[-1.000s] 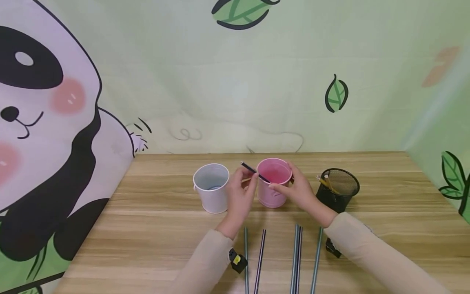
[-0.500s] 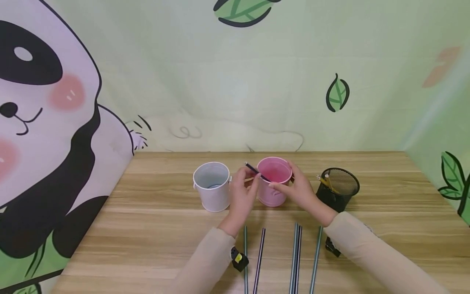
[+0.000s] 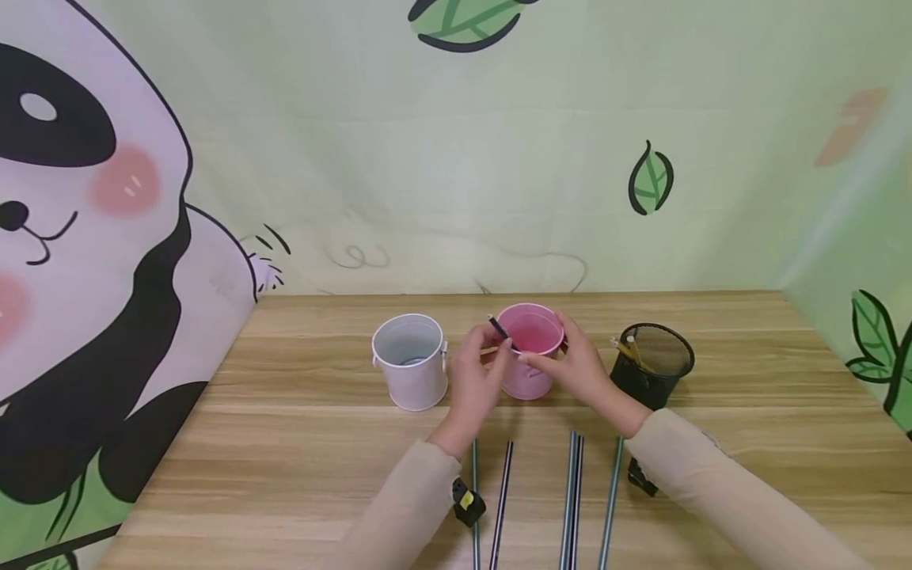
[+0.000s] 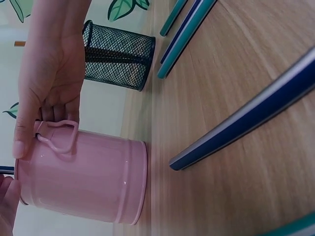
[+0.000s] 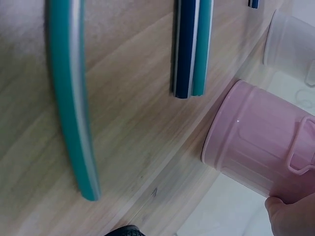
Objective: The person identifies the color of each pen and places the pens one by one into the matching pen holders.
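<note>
My left hand [image 3: 479,376] pinches a dark blue pencil [image 3: 499,328] between thumb and fingertips. The pencil slants down to the right, its lower end overlapping the near rim of a pink bucket [image 3: 529,386]. My right hand [image 3: 587,372] grips this bucket by its right side, thumb at the front of the rim and fingers behind, mostly hidden. In the left wrist view the right thumb [image 4: 20,140] presses near the rim, beside the bucket's wire loop. Only the right thumb [image 5: 290,216] shows in the right wrist view, against the pink wall.
Left of the pink bucket stands a white bucket [image 3: 416,385]. A black mesh pencil cup [image 3: 648,388] holding yellow pencils is behind the right forearm. Several teal and dark blue striped pencils lie in front, including a dark blue pencil [image 3: 502,503] and a teal pencil [image 3: 611,507].
My left hand has shifted right toward the pink bucket, carrying the pencil, whose upper end has moved right. More of the white bucket's right side now shows. The right hand keeps its grip.
</note>
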`<state>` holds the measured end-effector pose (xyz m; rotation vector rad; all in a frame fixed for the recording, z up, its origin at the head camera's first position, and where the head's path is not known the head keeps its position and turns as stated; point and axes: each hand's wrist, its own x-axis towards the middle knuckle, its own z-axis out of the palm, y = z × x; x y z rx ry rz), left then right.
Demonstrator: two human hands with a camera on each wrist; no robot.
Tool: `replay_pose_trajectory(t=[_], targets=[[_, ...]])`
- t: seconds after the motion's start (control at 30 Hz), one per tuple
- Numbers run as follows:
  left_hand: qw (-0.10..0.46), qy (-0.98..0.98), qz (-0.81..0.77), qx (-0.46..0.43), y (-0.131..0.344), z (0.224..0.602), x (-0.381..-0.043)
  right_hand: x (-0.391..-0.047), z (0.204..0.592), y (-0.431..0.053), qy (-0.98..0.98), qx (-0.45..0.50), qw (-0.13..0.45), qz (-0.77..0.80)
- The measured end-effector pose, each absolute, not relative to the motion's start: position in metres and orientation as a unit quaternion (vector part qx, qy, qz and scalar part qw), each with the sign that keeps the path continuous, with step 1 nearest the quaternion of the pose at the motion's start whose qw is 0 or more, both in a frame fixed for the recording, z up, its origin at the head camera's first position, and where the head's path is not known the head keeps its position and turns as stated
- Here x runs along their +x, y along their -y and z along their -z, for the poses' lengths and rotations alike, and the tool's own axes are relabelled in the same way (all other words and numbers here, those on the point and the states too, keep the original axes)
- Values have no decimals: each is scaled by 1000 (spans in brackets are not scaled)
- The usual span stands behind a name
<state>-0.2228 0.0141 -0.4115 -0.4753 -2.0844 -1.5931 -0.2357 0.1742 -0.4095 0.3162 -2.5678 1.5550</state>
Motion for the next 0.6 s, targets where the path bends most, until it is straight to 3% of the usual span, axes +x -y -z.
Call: replay_pose_trajectory(t=[0.6], targets=[[228, 771, 565, -184, -15, 412, -223, -236, 411, -174, 849, 105, 66, -514]])
